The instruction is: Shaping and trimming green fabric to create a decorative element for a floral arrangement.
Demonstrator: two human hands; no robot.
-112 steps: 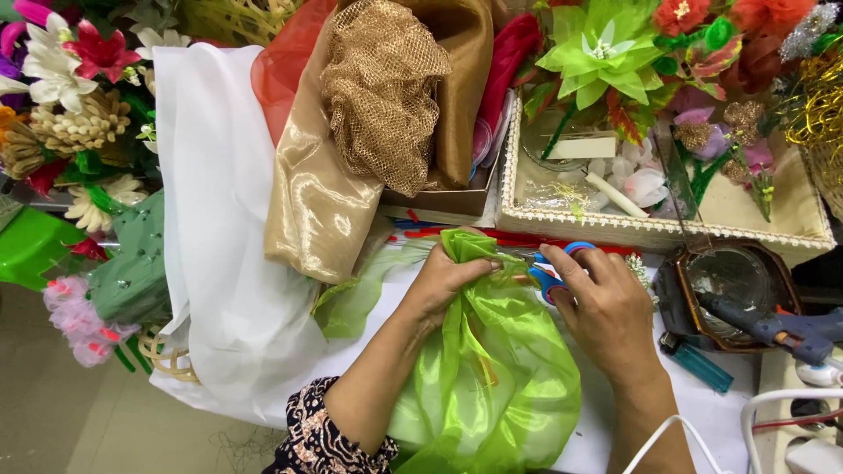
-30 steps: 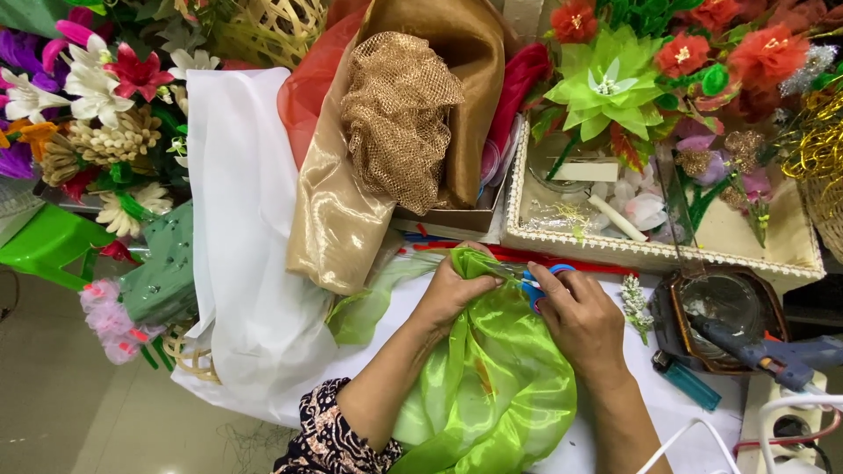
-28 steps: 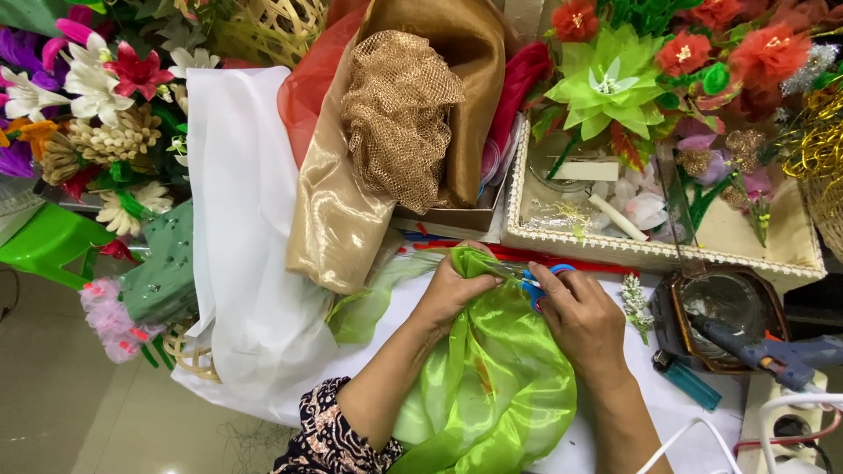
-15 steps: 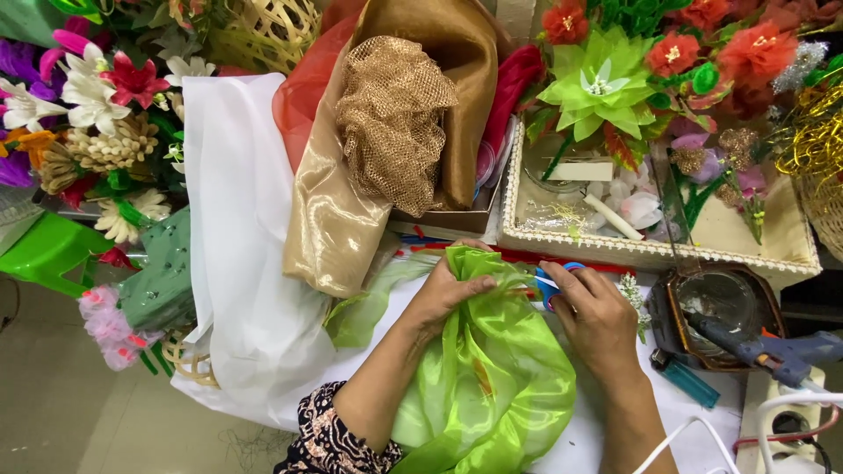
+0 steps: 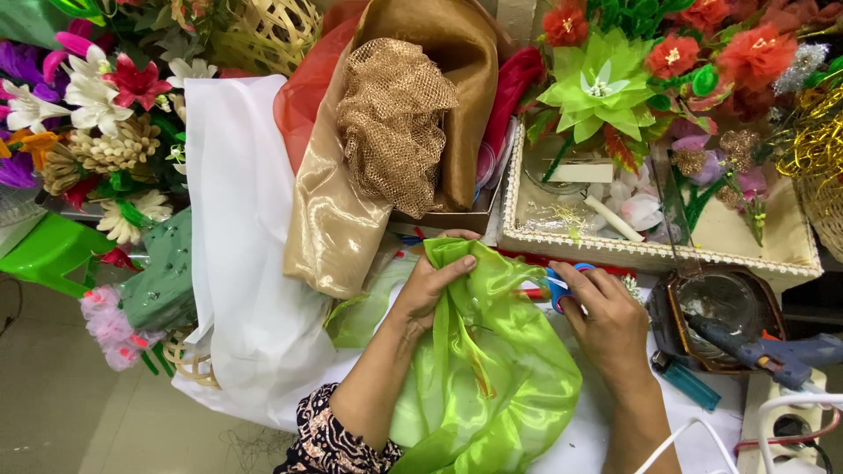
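A sheet of shiny lime-green fabric [image 5: 492, 377] lies bunched on the white table. My left hand [image 5: 430, 281] pinches its upper edge and holds it up. My right hand [image 5: 601, 316] is closed on blue-handled scissors [image 5: 558, 285], whose blades point left toward the fabric's top edge. The blades are mostly hidden by the cloth and my fingers.
Gold fabric [image 5: 351, 202], gold netting [image 5: 391, 123] and white cloth [image 5: 246, 237] hang at the back left. A cream tray [image 5: 667, 254] of craft bits and artificial flowers [image 5: 606, 83] stands behind. A glue gun [image 5: 773, 355], a dark bowl [image 5: 716, 303] and a lighter [image 5: 689, 386] lie at the right.
My hands and the green fabric have stayed in nearly the same spot; my right hand with the scissors has shifted slightly right and the view has drifted a little.
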